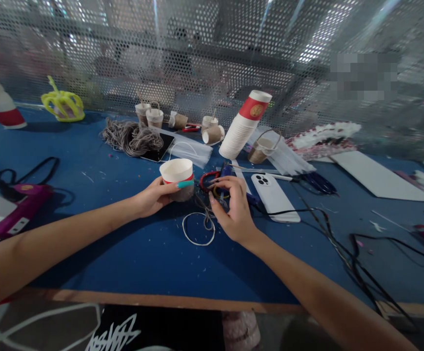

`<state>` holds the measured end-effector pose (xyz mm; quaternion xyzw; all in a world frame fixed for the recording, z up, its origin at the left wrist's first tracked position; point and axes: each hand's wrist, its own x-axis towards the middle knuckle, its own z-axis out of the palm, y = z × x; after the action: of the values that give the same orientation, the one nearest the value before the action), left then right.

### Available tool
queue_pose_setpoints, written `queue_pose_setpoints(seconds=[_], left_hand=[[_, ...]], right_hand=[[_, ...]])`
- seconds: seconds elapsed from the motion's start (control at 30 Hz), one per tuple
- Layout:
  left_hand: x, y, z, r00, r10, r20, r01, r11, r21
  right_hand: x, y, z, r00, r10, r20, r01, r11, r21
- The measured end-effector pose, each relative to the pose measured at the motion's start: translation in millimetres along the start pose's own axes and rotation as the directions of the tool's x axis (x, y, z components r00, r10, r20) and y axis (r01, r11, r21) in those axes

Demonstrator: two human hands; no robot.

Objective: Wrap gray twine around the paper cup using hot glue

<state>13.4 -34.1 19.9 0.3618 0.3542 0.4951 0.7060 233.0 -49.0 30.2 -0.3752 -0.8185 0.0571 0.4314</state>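
Note:
A white paper cup with a red band [177,170] stands upright in my left hand [156,197], thumb along its near side and fingers around it. Something greyish-brown, seemingly yarn, covers its lower part. My right hand [232,207] is to the right of the cup, with thumb and fingertips drawn together in a pinch. Loose grey yarn [207,217] trails between the cup and those fingertips and appears to be caught in them. Red-handled scissors [206,181] lie just behind my right fingers, partly hidden. A thin white loop [199,243] lies on the table below.
Behind are a grey yarn bundle [131,139], small yarn-covered cups [155,117], a leaning paper-cup stack [239,129] and a little basket [263,148]. A white phone [275,197] and black cables [329,229] lie right. A magenta power strip [32,202] is left.

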Motion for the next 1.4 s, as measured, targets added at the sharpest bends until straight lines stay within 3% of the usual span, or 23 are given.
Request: queue_pose_setpoints(seconds=[0.27, 0.5, 0.6, 0.87, 1.03, 1.2, 1.4], left_hand=[[0.9, -1.5, -3.3, 1.000, -0.005, -0.019, 0.004, 1.000, -0.007], [0.3, 1.4, -3.9, 0.993, 0.003, 0.116, -0.002, 1.000, -0.007], [-1.1, 2.2, -1.6, 0.994, 0.000, 0.110, -0.001, 1.000, 0.004], [-3.6, -1.6, 1.3, 0.993, 0.066, 0.100, -0.080, 0.987, 0.138], [-4.7, -3.8, -5.2, 0.991, 0.007, 0.136, -0.018, 0.996, 0.082], [-6.1, -6.3, -7.8, 0.962, -0.041, 0.269, 0.052, 0.998, -0.032], [-6.9, -11.0, -5.8, 0.924, -0.089, 0.372, 0.102, 0.995, -0.016]], right_hand=[[-0.8, 0.9, 0.0, 1.000, 0.002, 0.002, -0.002, 1.000, -0.003], [0.6, 1.3, 0.0, 1.000, -0.003, -0.001, 0.003, 1.000, -0.015], [0.8, 0.1, -0.3, 1.000, -0.005, 0.002, 0.006, 1.000, -0.023], [0.1, -0.3, -0.6, 1.000, -0.008, -0.017, 0.009, 1.000, 0.012], [-1.5, -2.9, -1.7, 0.996, -0.055, 0.075, 0.046, 0.992, 0.120], [-3.1, -9.4, 0.6, 0.976, -0.141, 0.163, 0.134, 0.990, 0.053], [-1.0, -9.8, 3.3, 0.973, -0.221, 0.072, 0.225, 0.973, -0.053]])
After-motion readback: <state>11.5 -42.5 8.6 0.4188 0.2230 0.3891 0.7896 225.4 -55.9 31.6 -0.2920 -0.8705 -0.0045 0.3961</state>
